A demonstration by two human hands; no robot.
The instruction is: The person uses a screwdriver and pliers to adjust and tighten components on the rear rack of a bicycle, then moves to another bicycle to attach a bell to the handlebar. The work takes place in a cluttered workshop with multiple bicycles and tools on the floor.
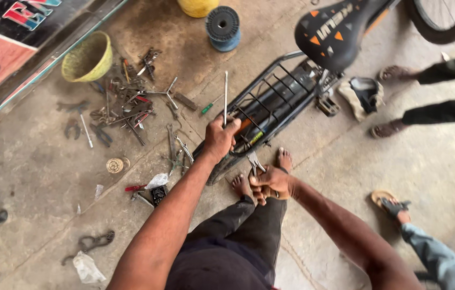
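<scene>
A bicycle stands in front of me with its black rear carrier rack point(270, 94) and black saddle point(330, 32) in view. My left hand point(220, 138) grips a long thin metal rod point(225, 96) that points upward, held against the rear end of the rack above the rear tyre point(221, 166). My right hand point(270, 183) is closed on the handles of metal pliers point(254, 161), whose jaws point up toward the rack's lower rear. My bare feet point(284, 159) stand on the concrete just under the wheel.
Several loose tools point(131, 107) lie scattered on the concrete at the left, beside a yellow-green woven basket point(88, 58). A blue spool point(223, 27) stands at the top. Another person's sandalled feet point(391, 72) are at the right, and a third person's foot point(391, 205) at lower right.
</scene>
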